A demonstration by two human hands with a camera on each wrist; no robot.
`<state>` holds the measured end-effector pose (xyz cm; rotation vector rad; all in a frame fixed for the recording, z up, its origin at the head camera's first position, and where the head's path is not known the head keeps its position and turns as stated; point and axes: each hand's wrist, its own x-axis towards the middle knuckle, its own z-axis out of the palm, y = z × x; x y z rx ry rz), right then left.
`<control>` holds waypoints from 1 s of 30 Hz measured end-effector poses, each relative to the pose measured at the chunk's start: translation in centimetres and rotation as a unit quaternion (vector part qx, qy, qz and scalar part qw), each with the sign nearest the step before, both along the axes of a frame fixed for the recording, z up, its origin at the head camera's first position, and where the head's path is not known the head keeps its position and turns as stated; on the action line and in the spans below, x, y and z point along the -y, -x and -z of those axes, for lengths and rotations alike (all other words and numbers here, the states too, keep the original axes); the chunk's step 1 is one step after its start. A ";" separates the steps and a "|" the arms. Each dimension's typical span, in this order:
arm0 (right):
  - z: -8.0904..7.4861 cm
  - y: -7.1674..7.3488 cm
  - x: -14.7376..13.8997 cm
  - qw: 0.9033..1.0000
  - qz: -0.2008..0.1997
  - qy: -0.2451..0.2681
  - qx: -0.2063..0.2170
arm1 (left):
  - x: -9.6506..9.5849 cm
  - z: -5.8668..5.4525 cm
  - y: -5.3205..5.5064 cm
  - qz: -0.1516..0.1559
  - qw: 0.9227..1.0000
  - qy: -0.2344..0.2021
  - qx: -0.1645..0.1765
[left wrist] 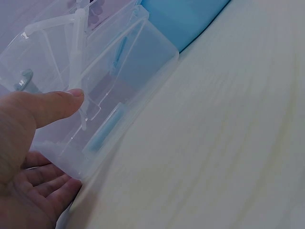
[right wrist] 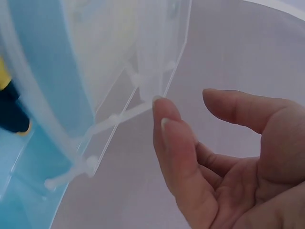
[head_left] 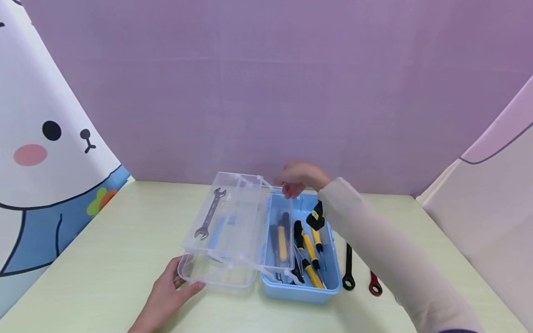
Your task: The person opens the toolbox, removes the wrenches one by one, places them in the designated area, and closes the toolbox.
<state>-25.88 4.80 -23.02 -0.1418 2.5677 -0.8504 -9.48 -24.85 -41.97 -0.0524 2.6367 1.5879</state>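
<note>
A blue toolbox (head_left: 297, 296) stands opened on the table, its clear lid (head_left: 237, 280) folded out to the left. My left hand (head_left: 164, 291) grips the lid's near left corner, thumb on one side and fingers beneath the edge. Clear trays on hinged arms are raised over the box; a silver open-end wrench (head_left: 211, 212) lies in the left tray (head_left: 245, 226). My right hand (head_left: 301, 175) is at the far side of the trays. In the right wrist view its thumb and fingers are apart with nothing between them, near a white hinge arm (right wrist: 128, 114).
Several yellow-and-black handled tools (head_left: 310, 247) lie in the blue box. Right of it on the table are a black wrench (head_left: 349, 273) and a red wrench (head_left: 375, 284), partly hidden by the right sleeve (head_left: 387, 249). A purple backdrop (head_left: 266, 92) rises behind the table.
</note>
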 end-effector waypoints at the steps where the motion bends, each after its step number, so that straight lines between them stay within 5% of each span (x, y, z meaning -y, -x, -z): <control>1: 0.0 0.0 0.3 1.000 0.001 0.005 0.000 | 0.0 0.0 0.0 0.000 1.000 0.001 0.000; 15: 0.2 -0.1 4.3 0.990 0.042 0.129 0.045 | 0.4 0.0 -0.1 0.002 1.000 0.002 0.000; 30: 0.3 -0.1 8.5 0.959 0.038 0.250 0.126 | 0.4 -0.1 -0.3 0.003 1.000 -0.001 -0.007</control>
